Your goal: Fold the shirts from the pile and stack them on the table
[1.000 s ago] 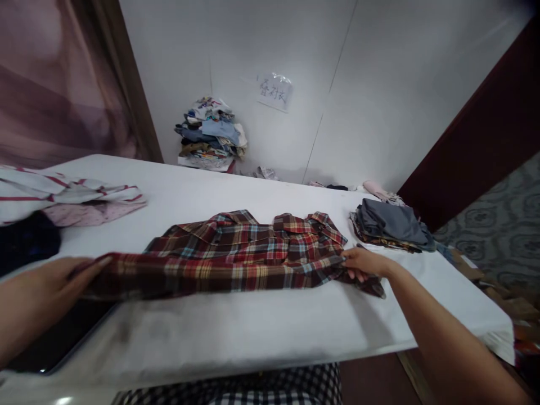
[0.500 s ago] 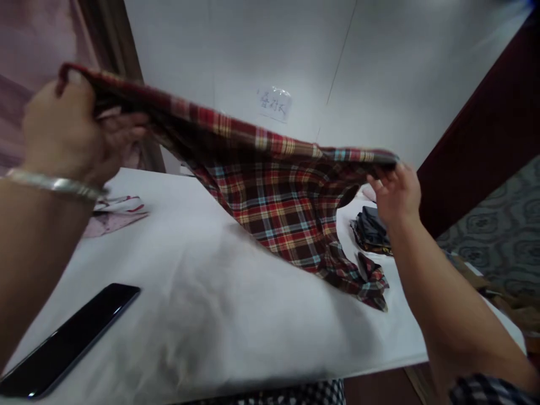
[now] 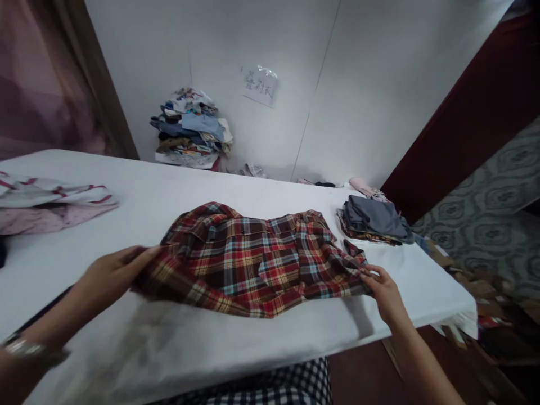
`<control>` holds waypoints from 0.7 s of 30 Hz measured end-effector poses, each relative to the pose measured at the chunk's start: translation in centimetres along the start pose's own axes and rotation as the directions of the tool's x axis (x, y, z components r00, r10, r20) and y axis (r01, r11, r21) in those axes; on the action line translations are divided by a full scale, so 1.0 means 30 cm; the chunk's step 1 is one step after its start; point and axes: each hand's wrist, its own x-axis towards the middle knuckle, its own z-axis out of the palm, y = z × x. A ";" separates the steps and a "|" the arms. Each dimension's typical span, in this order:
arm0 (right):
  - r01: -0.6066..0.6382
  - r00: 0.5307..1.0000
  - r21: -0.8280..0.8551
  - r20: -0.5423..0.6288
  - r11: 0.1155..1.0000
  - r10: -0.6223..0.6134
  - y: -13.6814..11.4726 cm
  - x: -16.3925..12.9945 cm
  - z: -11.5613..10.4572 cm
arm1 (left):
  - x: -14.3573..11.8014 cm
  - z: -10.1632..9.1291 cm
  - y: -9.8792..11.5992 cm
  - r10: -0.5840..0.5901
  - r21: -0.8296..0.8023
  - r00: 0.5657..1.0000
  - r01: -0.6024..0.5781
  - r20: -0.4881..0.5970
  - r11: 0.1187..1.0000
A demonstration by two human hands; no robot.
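Note:
A plaid shirt [image 3: 248, 261] in brown, red, yellow and light blue spreads across the white table [image 3: 236, 349], its near edge slightly lifted. My left hand [image 3: 116, 270] pinches the shirt's left end between thumb and fingers. At the opposite end, my right hand [image 3: 382, 287] grips the near right corner. A chest pocket shows on the shirt's upper side. The phone [image 3: 40, 315] is mostly covered by my left forearm.
Folded dark grey clothes [image 3: 373, 216] form a stack at the right. White and pink garments [image 3: 54, 205] lie at the left. A tall clothes pile [image 3: 194, 126] stands by the wall, near a handwritten sign [image 3: 260, 85]. Cardboard and clutter [image 3: 481, 287] sit beyond the table's right end.
Both hands have come down with the shirt, from held up and stretched in the air to lying over the table. The view has shifted, bringing the clothes pile into sight.

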 end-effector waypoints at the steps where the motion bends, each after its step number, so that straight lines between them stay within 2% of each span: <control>1: 0.038 0.999 -0.161 -0.006 0.986 -0.040 0.018 0.007 -0.012 | 0.030 0.018 0.041 0.041 0.009 0.997 -0.041 0.061 0.999; 3: 0.081 0.997 -0.428 0.021 0.900 -0.079 0.050 0.027 -0.026 | 0.103 0.060 0.132 0.128 0.064 0.986 -0.136 0.108 0.989; 5: 0.054 0.998 -0.542 0.059 0.839 -0.027 0.079 0.052 -0.023 | 0.178 0.114 0.220 0.188 0.181 0.976 -0.206 0.112 0.962; 9: -0.026 0.981 -0.540 0.150 0.841 0.126 0.118 0.097 0.012 | 0.294 0.249 0.339 0.215 0.379 0.960 -0.269 0.179 0.886; 12: -0.007 0.957 -0.530 0.243 0.848 0.159 0.114 0.120 0.032 | 0.338 0.339 0.371 0.235 0.372 0.941 -0.315 0.245 0.873; 14: 0.016 0.949 -0.479 0.284 0.878 0.137 0.085 0.128 0.047 | 0.351 0.371 0.378 0.240 0.339 0.933 -0.324 0.268 0.883; 16: 0.030 0.936 -0.347 0.338 0.937 0.095 0.032 0.138 0.080 | 0.361 0.370 0.388 0.270 0.294 0.923 -0.349 0.276 0.890; 18: 0.041 0.919 -0.188 0.393 0.981 0.037 -0.049 0.165 0.136 | 0.381 0.326 0.417 0.333 0.237 0.909 -0.391 0.251 0.889; 20: 0.080 0.916 -0.059 0.399 0.995 -0.050 -0.154 0.220 0.209 | 0.414 0.238 0.472 0.394 0.196 0.903 -0.423 0.172 0.885; 21: 0.119 0.925 -0.007 0.365 0.993 -0.108 -0.214 0.258 0.247 | 0.435 0.179 0.508 0.414 0.187 0.904 -0.428 0.112 0.884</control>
